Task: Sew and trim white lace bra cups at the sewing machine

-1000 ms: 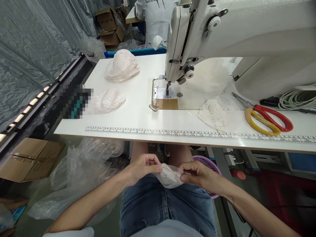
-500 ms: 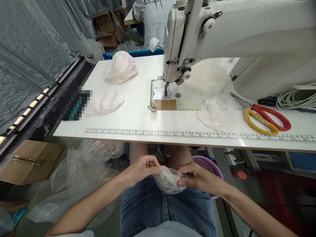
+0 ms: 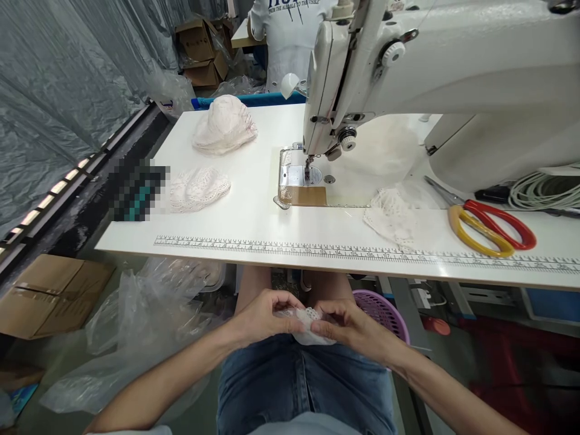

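Note:
Above my lap, a small piece of white lace fabric with a sheer part (image 3: 312,336) is bunched between both hands. My left hand (image 3: 276,313) pinches its left side between thumb and fingers. Gripping the right side, my right hand (image 3: 341,320) has its thumb near the lace edge. Part of the fabric is hidden by the fingers. On the sewing table (image 3: 254,223) lie a white lace cap-shaped piece (image 3: 224,125), a flat lace piece (image 3: 199,189) and another lace piece (image 3: 390,216) right of the needle area.
A white sewing machine (image 3: 385,78) stands over the table, its needle above the metal plate. Red and yellow-handled scissors (image 3: 487,226) lie at the right. A purple basket (image 3: 380,311) sits below the table edge. Plastic bags (image 3: 145,326) and a cardboard box (image 3: 54,293) are at left; a person (image 3: 290,42) sits behind.
Both hands have drawn closer together, and the lace fabric is now more gathered between them. The left fingers reach further over it. The view has shifted slightly.

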The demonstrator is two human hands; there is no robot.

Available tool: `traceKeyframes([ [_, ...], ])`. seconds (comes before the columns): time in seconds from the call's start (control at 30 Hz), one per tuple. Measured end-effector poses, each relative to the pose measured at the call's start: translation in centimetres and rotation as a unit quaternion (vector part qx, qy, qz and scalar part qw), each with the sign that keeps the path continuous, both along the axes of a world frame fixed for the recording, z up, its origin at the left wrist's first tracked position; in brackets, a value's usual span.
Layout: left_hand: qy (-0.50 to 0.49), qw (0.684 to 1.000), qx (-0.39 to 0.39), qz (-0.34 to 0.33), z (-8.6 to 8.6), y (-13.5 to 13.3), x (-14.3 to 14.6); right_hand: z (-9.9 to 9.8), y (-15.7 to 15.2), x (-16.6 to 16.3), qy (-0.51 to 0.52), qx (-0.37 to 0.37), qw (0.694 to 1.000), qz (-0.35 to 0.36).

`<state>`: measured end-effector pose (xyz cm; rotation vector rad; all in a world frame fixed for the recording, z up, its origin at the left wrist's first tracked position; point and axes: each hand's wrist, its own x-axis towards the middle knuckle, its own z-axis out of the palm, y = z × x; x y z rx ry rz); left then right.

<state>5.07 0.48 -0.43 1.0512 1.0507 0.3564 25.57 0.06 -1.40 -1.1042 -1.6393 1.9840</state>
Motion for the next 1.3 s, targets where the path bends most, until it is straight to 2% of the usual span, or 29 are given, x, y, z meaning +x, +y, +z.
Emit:
traceKeyframes([
  [0.27, 0.0, 1.0, 0.004, -0.007, 0.1, 0.1, -0.1, 0.1, 0.2, 0.3, -0.024, -0.014, 1.0, -0.002],
  [0.43, 0.016, 0.999, 0.009, 0.026, 0.6, 0.0, -0.1, 0.9, 0.6, -0.3, -0.02, -0.003, 1.0, -0.008],
  [0.63, 0.032, 0.995, 0.057, 0.076, 1.0, -0.3, 0.0, 1.6, 1.2, -1.0, -0.023, 0.024, 0.999, -0.027],
  [0.73, 0.068, 0.989, 0.105, 0.077, 3.0, 0.1, -0.5, 2.4, 1.7, -1.6, -0.019, 0.033, 0.999, -0.027],
  [0.8, 0.113, 0.98, 0.16, 0.039, 5.2, 1.5, -1.1, 3.4, 2.6, -2.2, -0.006, 0.046, 0.999, -0.022],
  [0.87, 0.154, 0.96, 0.233, -0.025, 7.5, 4.3, -1.7, 4.7, 4.0, -2.7, -0.008, 0.082, 0.996, -0.018],
  [0.97, 0.196, 0.918, 0.326, -0.11, 9.6, 10.5, -2.0, 6.1, 7.0, -2.6, -0.065, 0.161, 0.985, -0.012],
  [1.03, 0.225, 0.892, 0.349, -0.177, 9.9, 15.2, -1.5, 6.3, 9.2, -1.6, -0.133, 0.245, 0.96, -0.016],
  [1.07, 0.237, 0.881, 0.354, -0.204, 9.7, 17.4, -1.0, 6.3, 10.3, -1.0, -0.171, 0.304, 0.937, -0.03],
  [1.17, 0.245, 0.866, 0.371, -0.227, 8.6, 22.0, 0.9, 6.0, 13.0, 1.3, -0.257, 0.502, 0.823, -0.077],
  [1.23, 0.238, 0.864, 0.374, -0.24, 7.9, 23.4, 2.1, 5.8, 14.4, 2.3, -0.272, 0.602, 0.748, -0.063],
  [1.3, 0.23, 0.863, 0.371, -0.254, 7.5, 24.1, 2.9, 5.8, 15.5, 2.8, -0.264, 0.673, 0.691, -0.023],
])
